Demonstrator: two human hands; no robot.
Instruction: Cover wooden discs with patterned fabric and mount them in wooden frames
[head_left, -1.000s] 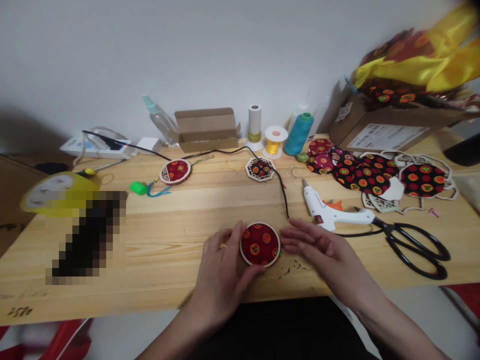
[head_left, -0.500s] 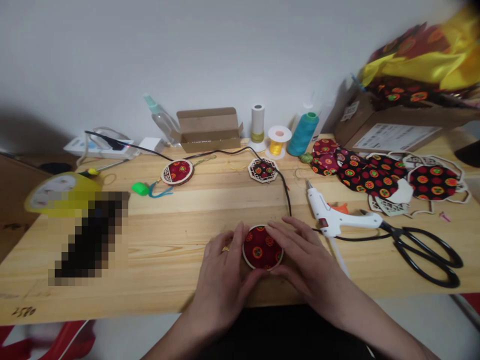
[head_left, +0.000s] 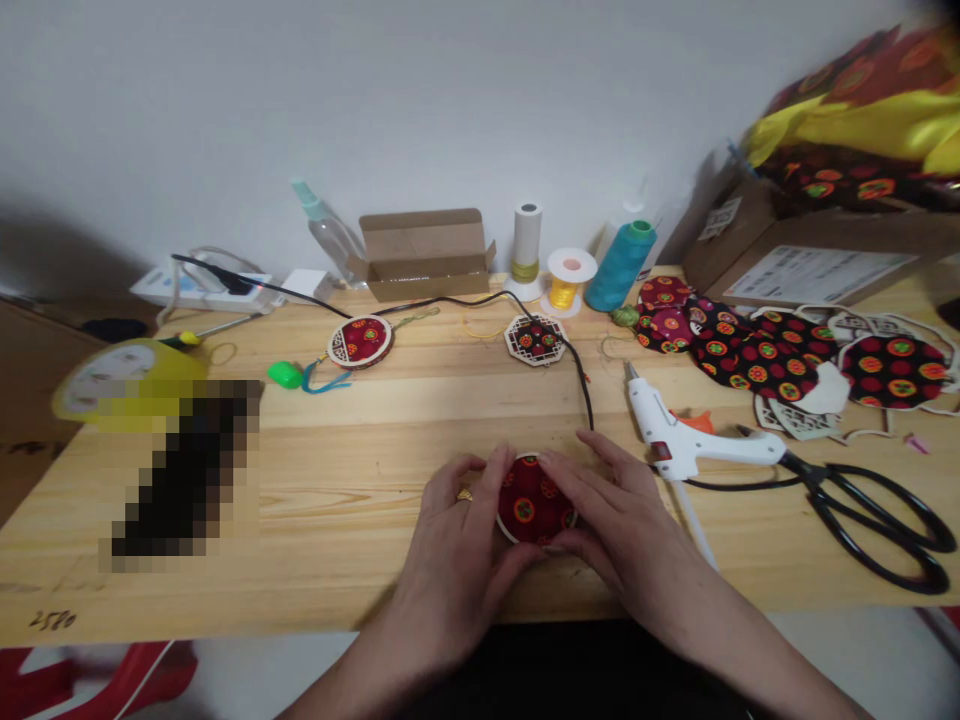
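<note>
A round disc (head_left: 531,505) covered in dark red patterned fabric, with a pale rim, is at the front middle of the table. My left hand (head_left: 466,525) curves round its left edge, with a gold ring on one finger. On the opposite side, my right hand (head_left: 611,510) presses fingers and thumb to the rim. Both hands are closed on the disc, and their fingers cover parts of its edge. A white hot glue gun (head_left: 675,435) lies just beyond my right hand. Beside it rest black-handled scissors (head_left: 874,510).
Farther back lie a lattice ornament (head_left: 535,340) and a round tasselled ornament (head_left: 361,342). A teal thread cone (head_left: 621,268), a yellow thread spool (head_left: 568,290) and an open cardboard box (head_left: 424,270) stand along the wall. Fabric pieces (head_left: 750,350) cover the right. A black cable (head_left: 450,298) crosses the table.
The whole view has shifted slightly, so things appear a little farther right. Both hands keep much the same hold on the disc.
</note>
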